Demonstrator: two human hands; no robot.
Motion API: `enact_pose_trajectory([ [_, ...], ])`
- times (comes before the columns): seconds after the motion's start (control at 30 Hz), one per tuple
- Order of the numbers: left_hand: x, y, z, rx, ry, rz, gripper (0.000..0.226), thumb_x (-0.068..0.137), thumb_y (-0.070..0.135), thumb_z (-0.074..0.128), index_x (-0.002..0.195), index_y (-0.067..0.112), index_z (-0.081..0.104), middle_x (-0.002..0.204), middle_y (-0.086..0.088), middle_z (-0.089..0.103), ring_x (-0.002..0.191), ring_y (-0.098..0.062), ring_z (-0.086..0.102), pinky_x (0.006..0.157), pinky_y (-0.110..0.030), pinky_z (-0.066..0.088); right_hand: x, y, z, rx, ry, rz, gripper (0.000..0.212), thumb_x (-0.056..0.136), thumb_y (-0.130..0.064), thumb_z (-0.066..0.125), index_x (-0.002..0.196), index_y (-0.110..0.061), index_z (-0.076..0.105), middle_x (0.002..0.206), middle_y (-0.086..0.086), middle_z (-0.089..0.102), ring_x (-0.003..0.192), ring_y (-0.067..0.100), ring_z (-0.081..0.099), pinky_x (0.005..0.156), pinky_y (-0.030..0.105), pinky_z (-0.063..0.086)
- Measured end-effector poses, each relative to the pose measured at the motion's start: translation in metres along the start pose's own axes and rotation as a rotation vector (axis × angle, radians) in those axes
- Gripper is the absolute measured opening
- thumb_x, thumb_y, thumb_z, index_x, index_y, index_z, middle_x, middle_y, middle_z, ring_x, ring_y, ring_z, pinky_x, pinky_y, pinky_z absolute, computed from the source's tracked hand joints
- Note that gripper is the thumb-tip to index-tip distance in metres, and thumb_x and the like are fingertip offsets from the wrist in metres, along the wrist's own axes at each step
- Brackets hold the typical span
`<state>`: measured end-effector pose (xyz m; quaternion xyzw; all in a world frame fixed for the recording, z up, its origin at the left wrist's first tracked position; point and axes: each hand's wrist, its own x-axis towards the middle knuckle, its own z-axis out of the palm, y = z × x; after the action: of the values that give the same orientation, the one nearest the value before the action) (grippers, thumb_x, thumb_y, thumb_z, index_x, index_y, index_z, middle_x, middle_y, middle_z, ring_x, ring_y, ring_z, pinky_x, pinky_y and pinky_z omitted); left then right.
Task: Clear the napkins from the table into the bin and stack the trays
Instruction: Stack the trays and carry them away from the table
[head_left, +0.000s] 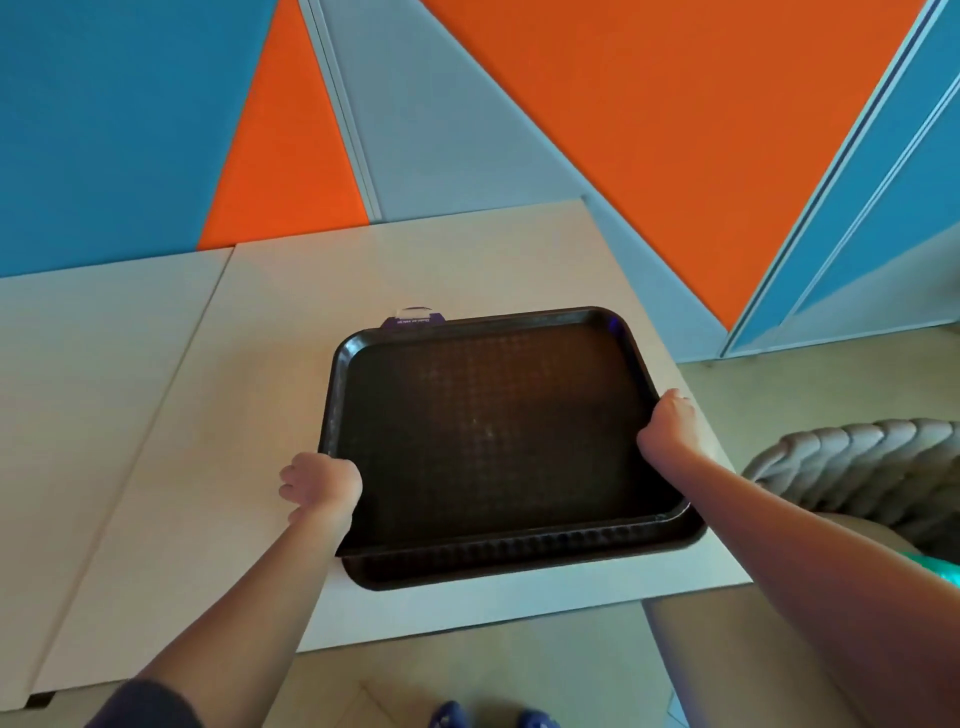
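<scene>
Both hands, left hand and right hand, grip the top tray by its side rims. It lies on a lower tray, long axis between the hands.

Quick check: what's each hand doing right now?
Left hand: grips the top tray's left rim.
Right hand: grips the same tray's right rim.

The dark brown plastic top tray sits on a second dark brown plastic tray, whose near edge sticks out toward the person. Both lie on the right part of the pale rectangular table. The left hand grips the top tray's left rim; the right hand grips its right rim. A small purple card lies just behind the trays. A grey padded chair stands right of the table.
</scene>
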<state>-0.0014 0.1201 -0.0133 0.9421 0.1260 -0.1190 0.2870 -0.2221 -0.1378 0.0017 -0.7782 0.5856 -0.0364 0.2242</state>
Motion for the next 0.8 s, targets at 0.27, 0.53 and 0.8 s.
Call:
enact_pose_trajectory([
  [0.27,-0.032,-0.028,0.018,0.054,-0.063,-0.012,0.038,0.090,0.000,0.047,0.126,-0.005,0.040,0.133,-0.024,0.037,0.121,-0.038,0.036,0.100,-0.046,0.036,-0.018,0.047,0.008,-0.044,-0.031,0.026,0.034,0.084,0.001,0.049,0.117,0.005,0.044,0.119,0.025,0.054,0.110,0.040,0.055,0.087,0.043,0.048],
  [0.53,-0.026,-0.027,0.018,0.005,-0.075,0.041,0.039,0.090,-0.004,0.045,0.128,-0.003,0.038,0.135,-0.021,0.033,0.120,-0.037,0.040,0.100,-0.048,0.040,-0.009,0.042,0.021,-0.134,0.006,-0.022,0.034,0.086,-0.001,0.051,0.119,0.007,0.043,0.121,0.027,0.053,0.112,0.041,0.054,0.092,0.043,0.048],
  [0.8,-0.022,-0.033,0.032,-0.074,-0.133,0.259,0.063,0.086,-0.013,0.042,0.143,0.008,0.026,0.143,-0.017,0.035,0.128,-0.036,0.040,0.105,-0.044,0.038,0.000,0.039,0.027,-0.304,0.022,-0.063,0.037,0.090,0.000,0.048,0.126,0.000,0.041,0.126,0.017,0.042,0.114,0.034,0.044,0.088,0.043,0.046],
])
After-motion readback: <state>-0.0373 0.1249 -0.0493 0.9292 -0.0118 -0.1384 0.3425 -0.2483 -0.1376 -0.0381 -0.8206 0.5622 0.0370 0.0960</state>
